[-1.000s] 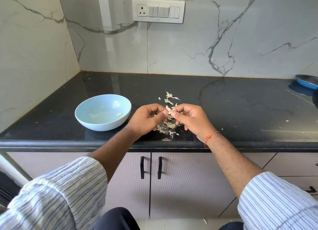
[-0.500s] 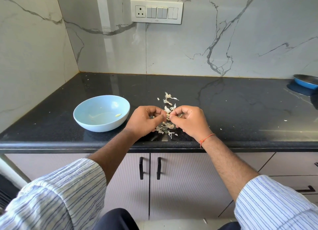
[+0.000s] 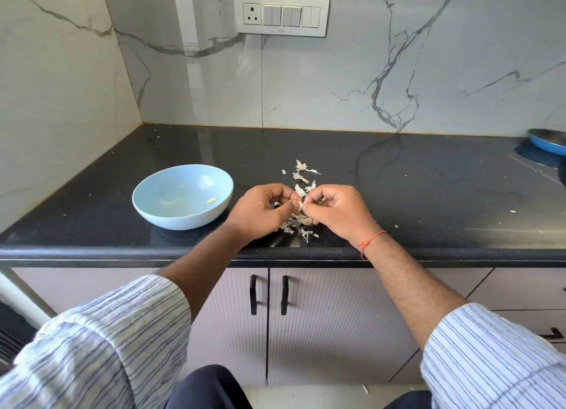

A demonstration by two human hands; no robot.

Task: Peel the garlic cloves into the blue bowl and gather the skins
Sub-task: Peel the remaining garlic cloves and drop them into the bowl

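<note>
The left hand (image 3: 260, 212) and right hand (image 3: 340, 212) meet fingertip to fingertip, both pinching one garlic clove (image 3: 300, 205) just above the pile of skins (image 3: 301, 224) on the black counter (image 3: 428, 194). Left of them stands the blue bowl (image 3: 171, 212), one peeled clove (image 3: 212, 200) inside.

Bowl (image 3: 182, 196) sits left of the skins (image 3: 301, 175) (one clove (image 3: 212, 200) inside).
</note>
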